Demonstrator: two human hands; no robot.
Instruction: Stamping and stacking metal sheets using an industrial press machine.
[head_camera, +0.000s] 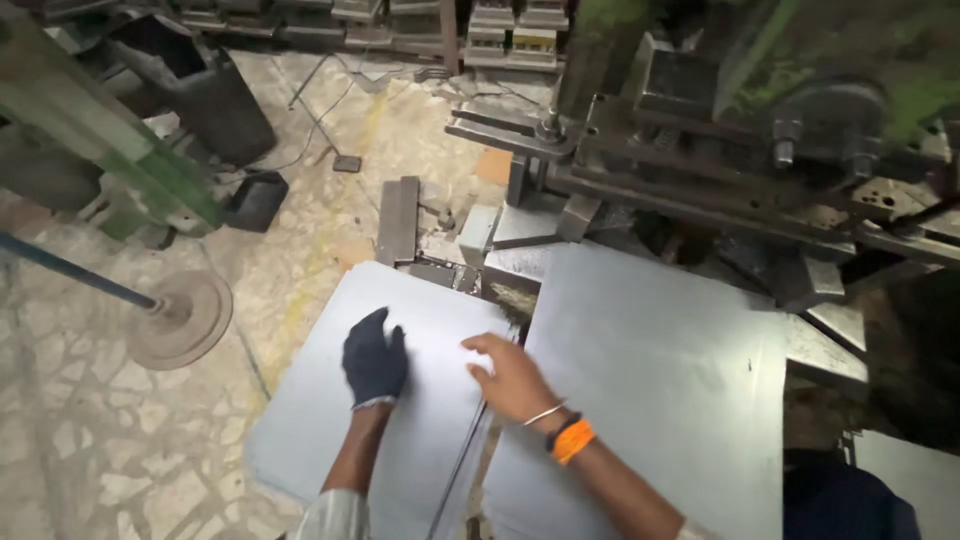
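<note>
The left hand, in a dark glove, lies flat and palm down on the left sheet, a pale grey metal panel with rounded corners; its fingers are spread and grip nothing, only pressing on the surface. The right hand is bare, with a thin metal bangle and an orange band at the wrist. It rests on the right edge of the same sheet, fingers curled loosely over that edge near the dark gap that parts it from the right sheet; whether the fingertips have closed under the edge cannot be told. The right sheet is larger and darker grey, lying just beside the left one and reaching up toward the press, a heavy green and grey machine with bolts and steel blocks across the upper right. Both sheets sit low in front of the machine, above a cracked stone floor. To the left on the floor stands a round disc on a blue rod, and a dark bin is further back.
</note>
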